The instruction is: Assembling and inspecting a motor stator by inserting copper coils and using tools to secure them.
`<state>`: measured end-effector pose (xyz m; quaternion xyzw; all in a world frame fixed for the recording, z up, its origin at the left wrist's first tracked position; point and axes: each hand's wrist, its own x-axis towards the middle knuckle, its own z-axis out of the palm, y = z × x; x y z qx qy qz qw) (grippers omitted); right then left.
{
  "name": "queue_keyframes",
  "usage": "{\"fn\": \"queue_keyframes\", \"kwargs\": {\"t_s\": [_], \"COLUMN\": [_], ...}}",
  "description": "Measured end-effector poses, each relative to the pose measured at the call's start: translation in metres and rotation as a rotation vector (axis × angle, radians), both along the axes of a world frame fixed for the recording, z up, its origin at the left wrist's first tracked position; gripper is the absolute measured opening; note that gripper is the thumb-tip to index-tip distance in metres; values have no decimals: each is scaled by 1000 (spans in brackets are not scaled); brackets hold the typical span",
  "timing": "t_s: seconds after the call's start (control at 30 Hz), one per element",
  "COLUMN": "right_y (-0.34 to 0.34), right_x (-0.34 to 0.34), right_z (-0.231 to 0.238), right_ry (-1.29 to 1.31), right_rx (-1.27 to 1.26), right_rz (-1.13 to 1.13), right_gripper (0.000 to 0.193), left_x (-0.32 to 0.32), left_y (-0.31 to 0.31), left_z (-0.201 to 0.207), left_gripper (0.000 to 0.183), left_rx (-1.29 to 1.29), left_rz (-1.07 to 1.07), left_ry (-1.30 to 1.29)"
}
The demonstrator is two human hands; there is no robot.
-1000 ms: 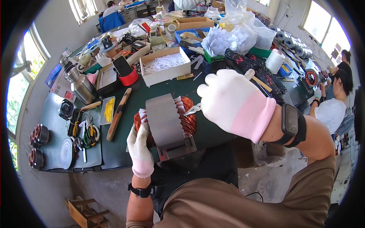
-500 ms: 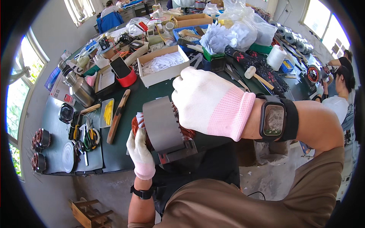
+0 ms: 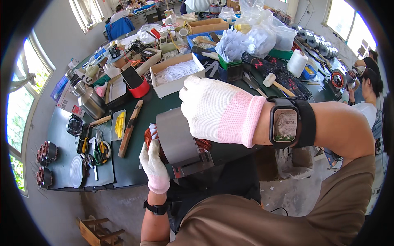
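Observation:
A grey cylindrical motor stator (image 3: 174, 133) lies on its side at the table's front edge. Copper windings show at both of its ends, with white paper slips among the left ones. My left hand (image 3: 154, 166), in a white and pink knit glove, grips the left end by the coils; some of its fingertips are hidden behind the stator. Over the far right side of the stator is my right hand (image 3: 217, 108), gloved alike, its fingers curled closed and its back toward me. Whatever is inside that fist is hidden. A dark metal support (image 3: 195, 164) sits beneath the stator.
Beyond the stator stands a white box of paper slips (image 3: 178, 74). To the left lie a wooden stick (image 3: 130, 129), a tray of yellow strips (image 3: 118, 125), pliers (image 3: 101, 149) and a steel bottle (image 3: 91, 100). A mallet (image 3: 279, 84) rests at right, where people work nearby.
My right fist has shifted slightly left over the stator. My left hand keeps its hold on the left end. The whole view has moved a little.

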<state>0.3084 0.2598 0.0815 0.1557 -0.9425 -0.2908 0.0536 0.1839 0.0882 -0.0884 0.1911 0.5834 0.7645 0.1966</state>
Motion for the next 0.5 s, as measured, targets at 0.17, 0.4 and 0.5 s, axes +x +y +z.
{"fn": "queue_keyframes", "kwargs": {"t_s": [0.17, 0.4, 0.5], "right_y": [-4, -6, -7], "right_x": [1, 3, 3], "right_z": [-1, -7, -10], "right_ry": [-44, -1, 25], "right_rx": [55, 49, 50], "right_rz": [-18, -44, -52], "right_gripper": [14, 12, 10], "left_x": [-1, 0, 1], "left_y": [0, 1, -1], "left_z": [-1, -1, 2], "left_gripper": [38, 39, 39], "left_rx": [-7, 8, -22], "left_rz": [-3, -4, 8], "left_ry": [-12, -6, -21]}}
